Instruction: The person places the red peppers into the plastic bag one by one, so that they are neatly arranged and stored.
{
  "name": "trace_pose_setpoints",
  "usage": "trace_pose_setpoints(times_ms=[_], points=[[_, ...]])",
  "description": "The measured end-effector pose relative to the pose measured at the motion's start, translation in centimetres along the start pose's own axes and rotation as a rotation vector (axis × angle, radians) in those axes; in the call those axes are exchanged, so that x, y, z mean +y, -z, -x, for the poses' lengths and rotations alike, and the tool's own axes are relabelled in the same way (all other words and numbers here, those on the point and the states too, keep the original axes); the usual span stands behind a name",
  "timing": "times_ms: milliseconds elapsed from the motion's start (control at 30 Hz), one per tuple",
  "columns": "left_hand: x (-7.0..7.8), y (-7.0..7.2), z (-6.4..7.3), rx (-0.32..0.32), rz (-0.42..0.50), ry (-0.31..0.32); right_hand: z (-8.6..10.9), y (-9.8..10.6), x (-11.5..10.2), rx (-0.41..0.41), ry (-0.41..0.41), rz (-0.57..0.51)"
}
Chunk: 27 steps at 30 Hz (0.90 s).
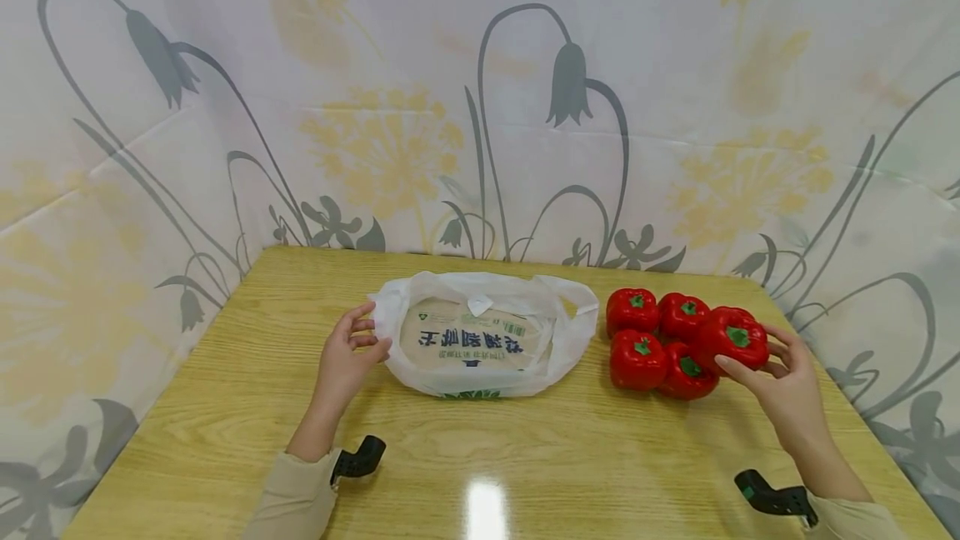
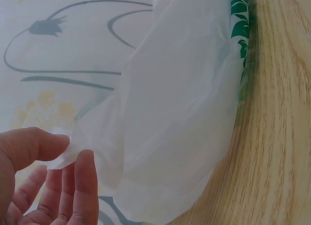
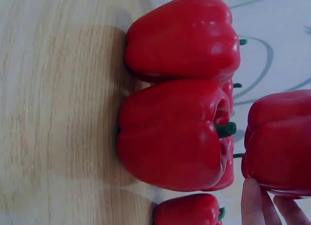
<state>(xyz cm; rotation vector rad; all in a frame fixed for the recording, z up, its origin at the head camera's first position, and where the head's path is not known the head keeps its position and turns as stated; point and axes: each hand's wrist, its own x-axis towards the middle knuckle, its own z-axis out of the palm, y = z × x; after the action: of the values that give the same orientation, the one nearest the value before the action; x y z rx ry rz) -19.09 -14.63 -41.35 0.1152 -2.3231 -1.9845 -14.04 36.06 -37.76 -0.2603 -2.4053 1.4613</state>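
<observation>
A white plastic bag (image 1: 573, 348) lies open-mouthed on the table, with a printed brown panel (image 1: 465, 336) inside it. My left hand (image 1: 351, 357) is at the bag's left end; in the left wrist view the thumb and fingers (image 2: 85, 186) pinch a thin edge of the bag (image 2: 175, 98). On the right, my right hand (image 1: 795, 386) grips a red bell pepper (image 1: 731, 338) with a green stem, raised above the others. In the right wrist view the held pepper (image 3: 279, 142) hangs apart from the peppers on the table.
Several more red bell peppers stand grouped right of the bag, among them one at the front left (image 1: 636, 361) and one at the back left (image 1: 630, 311). A patterned cloth (image 1: 420, 148) rises behind the wooden table (image 1: 420, 440). Black camera mounts sit on both wrists.
</observation>
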Motion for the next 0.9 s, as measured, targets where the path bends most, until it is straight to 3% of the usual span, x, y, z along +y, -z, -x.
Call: trace_pose_setpoints(times_ms=[467, 900], points=[[0.3, 0.1, 0.3, -0.008, 0.021, 0.006, -0.2, -1.6, -1.1, -0.053, 0.016, -0.037], [0.4, 0.0, 0.2, -0.011, 0.028, 0.018, -0.3, -2.6, -1.9, -0.053, 0.026, -0.018]])
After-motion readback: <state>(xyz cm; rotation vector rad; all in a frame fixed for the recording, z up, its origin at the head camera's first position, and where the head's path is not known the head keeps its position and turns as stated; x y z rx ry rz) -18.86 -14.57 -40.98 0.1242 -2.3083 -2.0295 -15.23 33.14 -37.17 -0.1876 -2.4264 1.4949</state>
